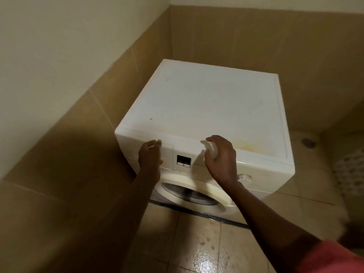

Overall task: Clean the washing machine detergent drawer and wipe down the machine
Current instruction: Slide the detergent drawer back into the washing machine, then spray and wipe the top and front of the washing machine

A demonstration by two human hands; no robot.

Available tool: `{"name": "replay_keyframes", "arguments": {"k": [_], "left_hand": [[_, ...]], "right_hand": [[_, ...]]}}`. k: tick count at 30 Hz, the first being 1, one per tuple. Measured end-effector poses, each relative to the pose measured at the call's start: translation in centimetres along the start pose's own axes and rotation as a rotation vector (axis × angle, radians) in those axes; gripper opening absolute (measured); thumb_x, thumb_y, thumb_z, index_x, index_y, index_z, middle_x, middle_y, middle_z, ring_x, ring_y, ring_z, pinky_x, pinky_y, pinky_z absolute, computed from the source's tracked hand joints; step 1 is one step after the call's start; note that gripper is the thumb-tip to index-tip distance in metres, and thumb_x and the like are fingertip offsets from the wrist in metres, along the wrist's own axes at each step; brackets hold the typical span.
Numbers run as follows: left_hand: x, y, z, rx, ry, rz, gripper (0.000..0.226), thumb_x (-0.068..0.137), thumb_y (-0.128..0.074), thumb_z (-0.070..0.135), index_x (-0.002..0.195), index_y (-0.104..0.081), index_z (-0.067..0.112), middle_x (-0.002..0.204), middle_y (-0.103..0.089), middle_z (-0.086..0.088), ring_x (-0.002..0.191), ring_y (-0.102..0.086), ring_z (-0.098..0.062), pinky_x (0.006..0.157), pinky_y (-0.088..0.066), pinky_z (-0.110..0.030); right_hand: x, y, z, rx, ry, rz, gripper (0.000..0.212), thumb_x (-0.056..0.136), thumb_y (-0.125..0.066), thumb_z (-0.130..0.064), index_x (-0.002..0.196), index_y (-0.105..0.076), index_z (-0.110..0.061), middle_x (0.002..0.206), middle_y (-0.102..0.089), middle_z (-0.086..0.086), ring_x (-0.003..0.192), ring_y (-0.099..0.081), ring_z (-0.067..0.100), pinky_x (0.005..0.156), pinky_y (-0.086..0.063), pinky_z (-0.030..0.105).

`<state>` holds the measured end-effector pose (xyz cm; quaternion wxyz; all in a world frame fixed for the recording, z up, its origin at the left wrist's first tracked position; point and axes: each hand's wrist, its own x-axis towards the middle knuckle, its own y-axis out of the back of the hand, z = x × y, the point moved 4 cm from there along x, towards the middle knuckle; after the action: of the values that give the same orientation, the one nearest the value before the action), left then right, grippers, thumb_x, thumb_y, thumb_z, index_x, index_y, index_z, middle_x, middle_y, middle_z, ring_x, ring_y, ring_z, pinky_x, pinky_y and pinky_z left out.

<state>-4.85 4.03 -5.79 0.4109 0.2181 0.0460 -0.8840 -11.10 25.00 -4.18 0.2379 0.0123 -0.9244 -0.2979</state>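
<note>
i see the left hand (150, 155) on the front of the washing machine (206, 103), up at its left corner. its fingers are bent over the top edge of the detergent drawer (167, 149) and grip it. the drawer sits flat with the front, pushed in.

the right hand (221, 156) is just past the little screen (183, 160). it is curled around a small white thing (212, 151) right at the front edge of the machine top. i cannot tell what the thing is.

a yellow stain (248, 147) is on the top, just beside the right hand. below the hands is the round door (193, 194), and a knob (245, 177) is near the right wrist.

the machine sits in a corner. its left side is close to the brown tiled wall (78, 115), with only a thin gap. its back edge is near the back wall. on the right there is open floor, with a drain (308, 143) in it. the floor (197, 243) in front is shiny and wet. a pink sleeve (334, 257) shows at the bottom right.
</note>
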Motion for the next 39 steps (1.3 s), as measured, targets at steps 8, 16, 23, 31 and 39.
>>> {"name": "replay_keyframes", "arguments": {"k": [8, 16, 23, 31, 39], "left_hand": [[-5.6, -3.1, -1.0, 0.036, -0.017, -0.241, 0.016, 0.093, -0.061, 0.022, 0.107, -0.065, 0.015, 0.095, -0.063, -0.002, 0.091, -0.06, -0.024, 0.085, -0.053, -0.041], [-11.3, -2.8, -2.3, 0.127, -0.065, -0.454, 0.018, 0.093, -0.06, 0.019, 0.108, -0.066, 0.015, 0.103, -0.063, -0.004, 0.083, -0.06, -0.02, 0.081, -0.052, -0.038], [-19.0, -6.9, -5.3, 0.216, -0.045, -0.671, 0.021, 0.092, -0.058, 0.016, 0.112, -0.065, 0.012, 0.096, -0.062, -0.005, 0.079, -0.06, -0.022, 0.076, -0.05, -0.036], [-31.4, -14.8, -10.9, 0.354, -0.052, -0.971, 0.017, 0.09, -0.066, 0.021, 0.106, -0.064, 0.017, 0.098, -0.064, -0.003, 0.079, -0.06, -0.02, 0.074, -0.052, -0.036], [-44.7, -19.3, -20.0, 0.584, -0.105, -1.259, 0.04, 0.087, -0.071, 0.028, 0.124, -0.056, 0.021, 0.112, -0.064, -0.007, 0.093, -0.061, -0.023, 0.074, -0.05, -0.035]], "right_hand": [[-4.5, 9.5, 3.0, -0.179, -0.21, 0.025, 0.026, 0.084, -0.056, -0.01, 0.107, -0.064, -0.019, 0.115, -0.064, -0.005, 0.112, -0.053, 0.015, 0.09, -0.037, 0.02], [-11.7, 14.6, 2.0, -0.187, -0.381, 0.125, 0.026, 0.085, -0.058, -0.011, 0.107, -0.065, -0.021, 0.116, -0.063, -0.005, 0.108, -0.056, 0.011, 0.086, -0.051, 0.033], [-19.4, 23.4, 2.6, -0.308, -0.522, 0.242, 0.025, 0.083, -0.055, -0.008, 0.104, -0.066, -0.019, 0.109, -0.062, -0.007, 0.091, -0.052, 0.007, 0.077, -0.041, 0.024], [-30.7, 36.0, 5.8, -0.449, -0.697, 0.426, 0.026, 0.078, -0.053, -0.009, 0.097, -0.068, -0.016, 0.102, -0.068, 0.0, 0.097, -0.06, 0.018, 0.079, -0.038, 0.022], [-40.3, 46.5, 6.0, -0.531, -0.715, 0.935, 0.02, 0.09, -0.05, -0.008, 0.106, -0.06, -0.014, 0.1, -0.056, -0.002, 0.082, -0.053, 0.013, 0.073, -0.041, 0.023]]}}
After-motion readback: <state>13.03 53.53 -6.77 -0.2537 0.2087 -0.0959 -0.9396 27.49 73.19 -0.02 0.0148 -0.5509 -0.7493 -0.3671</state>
